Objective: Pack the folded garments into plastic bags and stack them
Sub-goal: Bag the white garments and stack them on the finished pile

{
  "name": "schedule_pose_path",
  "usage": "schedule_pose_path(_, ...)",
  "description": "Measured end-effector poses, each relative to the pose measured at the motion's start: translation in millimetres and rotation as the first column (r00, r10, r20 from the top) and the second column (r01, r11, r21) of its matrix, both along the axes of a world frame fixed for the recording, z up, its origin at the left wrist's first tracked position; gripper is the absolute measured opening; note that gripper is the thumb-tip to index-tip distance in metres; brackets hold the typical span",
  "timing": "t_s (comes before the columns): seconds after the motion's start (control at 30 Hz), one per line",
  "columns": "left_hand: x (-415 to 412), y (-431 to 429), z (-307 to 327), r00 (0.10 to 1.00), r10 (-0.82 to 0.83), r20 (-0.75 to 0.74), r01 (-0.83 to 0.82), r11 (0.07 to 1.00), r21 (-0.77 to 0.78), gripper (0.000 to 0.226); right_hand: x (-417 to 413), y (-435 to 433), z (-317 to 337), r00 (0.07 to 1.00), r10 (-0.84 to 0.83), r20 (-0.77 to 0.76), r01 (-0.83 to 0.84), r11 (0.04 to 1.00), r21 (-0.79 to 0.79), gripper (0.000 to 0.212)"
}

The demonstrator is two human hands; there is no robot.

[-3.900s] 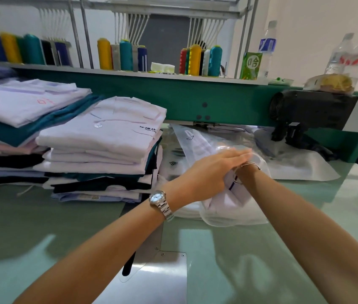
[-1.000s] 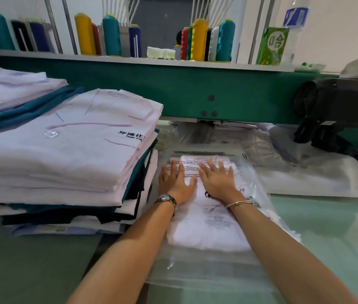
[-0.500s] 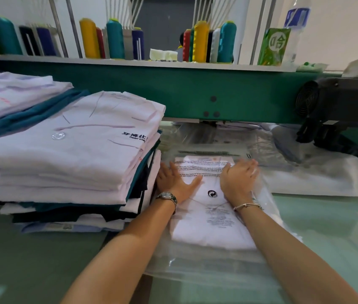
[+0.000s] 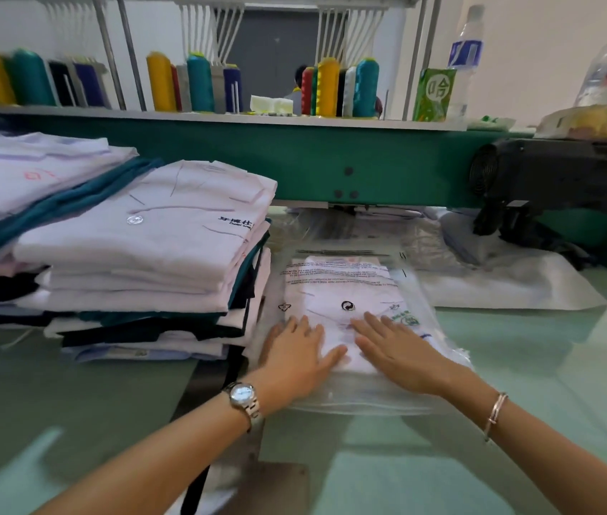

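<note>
Near centre, the clear plastic bag (image 4: 411, 288) is showing black symbols and a green logo over a folded white garment (image 4: 335, 288). On the left, the folded-garment stack (image 4: 146, 254) is layering white, teal, black and pale pink. Far back, thread cones (image 4: 199, 83) are standing yellow, teal, blue and red.

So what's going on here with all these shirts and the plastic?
A person is packing folded clothes. A white folded garment already sits inside a clear plastic bag on the green table. The left hand and right hand lie flat on its near end, fingers straight, apparently pressing it smooth. To the left, a tall stack of folded garments sits unbagged.
</note>
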State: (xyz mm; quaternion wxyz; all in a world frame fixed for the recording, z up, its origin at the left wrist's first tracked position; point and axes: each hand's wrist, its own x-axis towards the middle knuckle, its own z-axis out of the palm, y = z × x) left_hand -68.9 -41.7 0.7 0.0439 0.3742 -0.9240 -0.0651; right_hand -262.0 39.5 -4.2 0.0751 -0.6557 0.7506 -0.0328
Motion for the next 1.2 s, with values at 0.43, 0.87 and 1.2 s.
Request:
schedule_pose_path(0.43, -2.4, 39.0, 16.5, 0.973, -0.087, -0.216, 0.039, 0.976, -0.216, 0.057, -38.4, 79.7, 26.4, 0.881, -0.356, 0.312, 0.454, 0.82, -0.349, 0.04)
schedule_pose_path(0.87, -95.4, 138.0, -0.7, 0.808, -0.586, -0.062, 0.421, 0.648, -0.634, 0.017, -52.2, 133.0, 29.5, 0.583, -0.446, 0.679, 0.589, 0.808, 0.024, 0.03)
schedule_pose_path(1.2, -92.7, 128.1, -0.6, 0.78, -0.617, -0.105, 0.34, 0.559, -0.756, 0.015, -56.1, 134.1, 23.2, 0.517, -0.424, 0.744, 0.563, 0.823, 0.077, 0.036)
